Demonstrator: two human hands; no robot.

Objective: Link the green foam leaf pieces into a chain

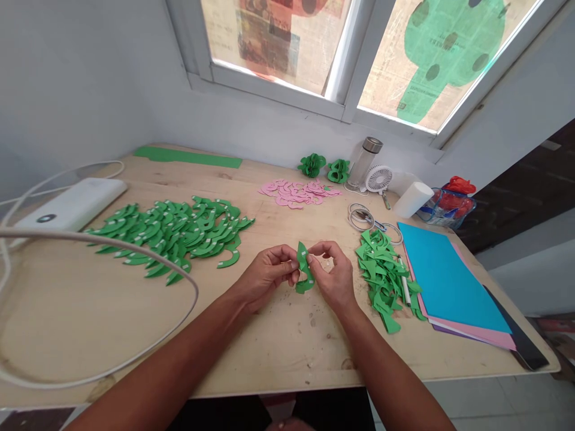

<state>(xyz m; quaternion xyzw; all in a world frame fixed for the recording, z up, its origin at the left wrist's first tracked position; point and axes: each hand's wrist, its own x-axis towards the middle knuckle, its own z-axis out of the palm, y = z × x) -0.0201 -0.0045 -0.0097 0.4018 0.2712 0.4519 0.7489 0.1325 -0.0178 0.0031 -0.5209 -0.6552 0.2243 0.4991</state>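
Observation:
Both hands pinch a curved green foam piece point(303, 284) that bears small white patches, held just above the table. My left hand point(277, 269) grips its left edge between thumb and fingers. From the other side, my right hand point(330, 268) presses its thumb and fingers on the upper right edge. To the left lies a heap of green curved pieces point(179, 233), many with white patches. A pile of green offcuts point(381, 269) is right of my right hand, with a white pen point(405, 287) lying on it.
Pink cut pieces point(294, 193) and two green ruffled balls point(311, 164) sit near the wall. A bottle point(365, 160), small fan point(378, 178), scissors point(371, 220) and blue sheets point(449, 275) are to the right. A white cable point(195, 293) loops over the left side beside a white box point(76, 203).

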